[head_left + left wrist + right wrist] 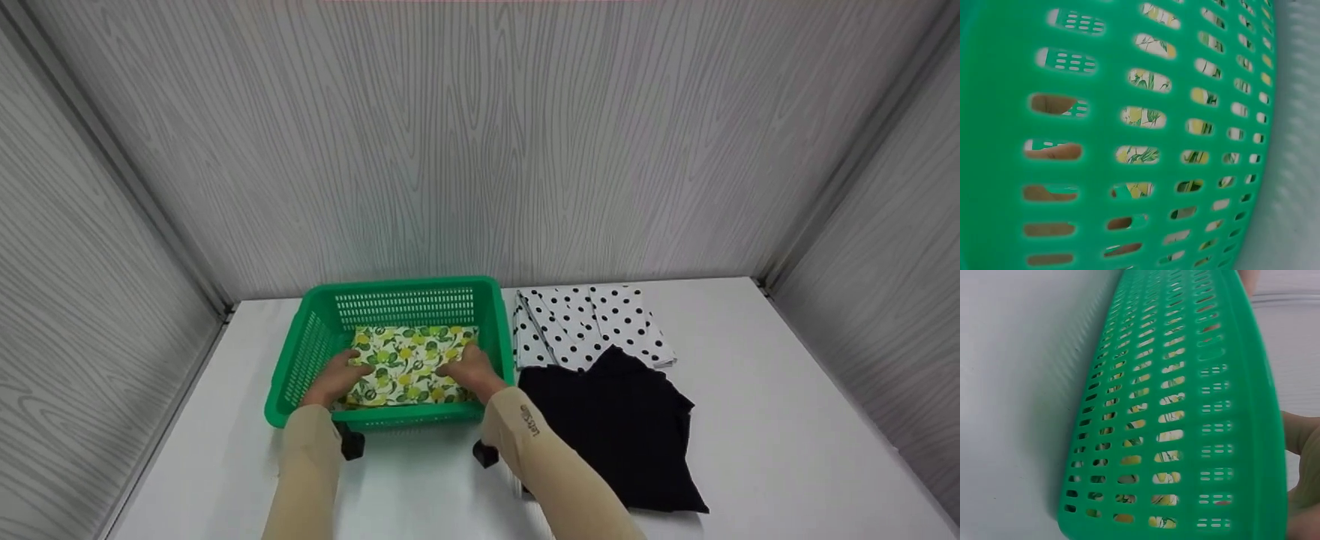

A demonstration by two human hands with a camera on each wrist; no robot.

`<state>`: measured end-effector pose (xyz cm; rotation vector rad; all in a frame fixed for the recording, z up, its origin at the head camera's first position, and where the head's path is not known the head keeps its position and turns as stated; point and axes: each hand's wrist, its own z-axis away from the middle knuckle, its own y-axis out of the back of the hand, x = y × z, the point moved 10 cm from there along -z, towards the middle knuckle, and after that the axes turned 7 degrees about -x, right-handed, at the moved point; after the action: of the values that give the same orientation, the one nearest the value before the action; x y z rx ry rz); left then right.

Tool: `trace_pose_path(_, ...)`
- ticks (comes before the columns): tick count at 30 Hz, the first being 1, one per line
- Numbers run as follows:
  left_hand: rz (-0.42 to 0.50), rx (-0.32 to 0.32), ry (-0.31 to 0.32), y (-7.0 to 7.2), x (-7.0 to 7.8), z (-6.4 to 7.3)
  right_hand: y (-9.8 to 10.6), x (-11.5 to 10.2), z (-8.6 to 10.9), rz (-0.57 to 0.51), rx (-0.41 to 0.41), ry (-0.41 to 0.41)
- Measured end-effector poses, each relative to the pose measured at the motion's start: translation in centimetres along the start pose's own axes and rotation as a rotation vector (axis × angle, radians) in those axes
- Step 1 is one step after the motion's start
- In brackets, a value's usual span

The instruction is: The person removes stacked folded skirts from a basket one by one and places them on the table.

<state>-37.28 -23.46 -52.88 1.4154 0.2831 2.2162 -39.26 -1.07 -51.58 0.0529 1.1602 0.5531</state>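
Observation:
A folded cloth with a lemon-and-leaf print [412, 367] lies flat in the green plastic basket [405, 284]. My left hand [336, 375] reaches over the front rim to the cloth's left side, thumb and fingers spread. At its right side is my right hand [474, 371], with the thumb pointing inward over the print. Parts of the fingers are hidden. Through the slots of the basket wall [1103, 135], the left wrist view shows bits of the left hand and the print. In the right wrist view, the right hand [1304, 495] shows beyond the rim, with a gap between thumb and fingers.
Right of the basket, a folded white cloth with black dots [600, 322] lies on the white table [780, 420]. A black cloth [607, 435] overlaps its near edge, partly behind my right sleeve. Grey wood-grain panels [480, 150] enclose the back and sides.

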Motion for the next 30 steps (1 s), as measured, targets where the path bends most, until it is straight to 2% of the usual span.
trace_pose_path(3,-0.002,0.016,0.006,0.3,-0.4,-0.2,-0.4,0.2,-0.2,0.017,0.012,-0.034)
trace_pose_path(8,0.049,0.016,-0.006,0.4,-0.6,-0.5,-0.6,0.6,-0.4,0.059,0.022,-0.057)
trace_pose_path(14,0.102,-0.026,-0.005,-0.2,-0.4,-0.8,-0.8,0.8,-1.1,0.069,0.013,-0.073)
trace_pose_path(18,0.092,-0.044,-0.001,-0.2,-0.4,-1.0,-1.5,0.8,-1.5,0.076,-0.016,-0.075)
trace_pose_path(21,0.075,-0.043,0.024,0.0,-0.6,-1.1,-1.8,0.7,-1.7,0.077,-0.037,-0.074)
trace_pose_path(26,0.077,-0.044,0.026,-0.2,-0.4,-1.3,-1.3,1.0,-2.0,0.033,-0.05,-0.08)
trace_pose_path(30,0.071,-0.032,-0.005,-0.2,-0.4,-1.7,-0.9,1.2,-2.3,-0.017,-0.058,-0.047)
